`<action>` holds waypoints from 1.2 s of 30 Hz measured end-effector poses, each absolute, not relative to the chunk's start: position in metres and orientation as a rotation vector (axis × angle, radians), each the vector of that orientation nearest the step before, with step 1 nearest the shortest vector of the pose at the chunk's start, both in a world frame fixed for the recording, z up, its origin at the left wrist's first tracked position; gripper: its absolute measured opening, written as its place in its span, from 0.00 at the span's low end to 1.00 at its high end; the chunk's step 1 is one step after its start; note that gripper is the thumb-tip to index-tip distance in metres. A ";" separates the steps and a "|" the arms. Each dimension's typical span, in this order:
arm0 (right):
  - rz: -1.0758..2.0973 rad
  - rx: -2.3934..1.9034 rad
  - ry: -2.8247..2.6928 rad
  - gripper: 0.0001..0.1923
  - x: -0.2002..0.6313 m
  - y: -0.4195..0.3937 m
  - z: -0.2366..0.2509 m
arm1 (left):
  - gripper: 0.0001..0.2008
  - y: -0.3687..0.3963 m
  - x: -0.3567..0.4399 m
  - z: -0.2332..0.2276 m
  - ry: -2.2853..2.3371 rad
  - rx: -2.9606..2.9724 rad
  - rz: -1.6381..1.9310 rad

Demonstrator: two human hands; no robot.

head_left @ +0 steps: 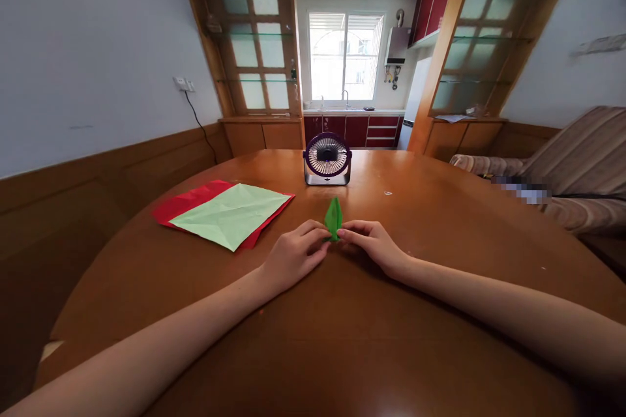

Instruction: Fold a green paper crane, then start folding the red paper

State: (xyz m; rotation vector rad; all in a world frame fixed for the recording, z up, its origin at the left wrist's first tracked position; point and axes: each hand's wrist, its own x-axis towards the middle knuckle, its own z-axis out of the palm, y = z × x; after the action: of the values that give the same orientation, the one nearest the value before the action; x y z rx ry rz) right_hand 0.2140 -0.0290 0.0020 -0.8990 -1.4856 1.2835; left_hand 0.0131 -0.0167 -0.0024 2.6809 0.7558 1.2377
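Observation:
A small piece of folded green paper (333, 215) stands pointed end up just above the wooden table (352, 319), between my two hands. My left hand (299, 251) pinches its lower left edge with thumb and fingers. From the other side, my right hand (374, 244) grips the lower right edge between thumb and forefinger. The paper's lower end is partly hidden by my fingertips. To the left of my hands lies a creased pale green sheet (229, 212), on top of red paper (195, 199).
A small round desk fan (327, 158) stands on the table beyond my hands. A small whitish scrap (388, 193) lies to its right. A striped sofa (581, 169) is at the right, and a black cord (198, 120) hangs from a wall socket at the left.

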 end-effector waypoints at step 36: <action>1.143 -0.884 -1.686 0.07 0.215 -0.030 -0.005 | 0.08 -0.029 0.020 0.001 0.777 2.520 1.381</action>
State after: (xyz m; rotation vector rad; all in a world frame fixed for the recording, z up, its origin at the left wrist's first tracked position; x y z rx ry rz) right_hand 0.2152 -0.0303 -0.0046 -0.8837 -1.6864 1.1429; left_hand 0.0197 -0.0289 0.0009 2.5200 0.7766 1.3811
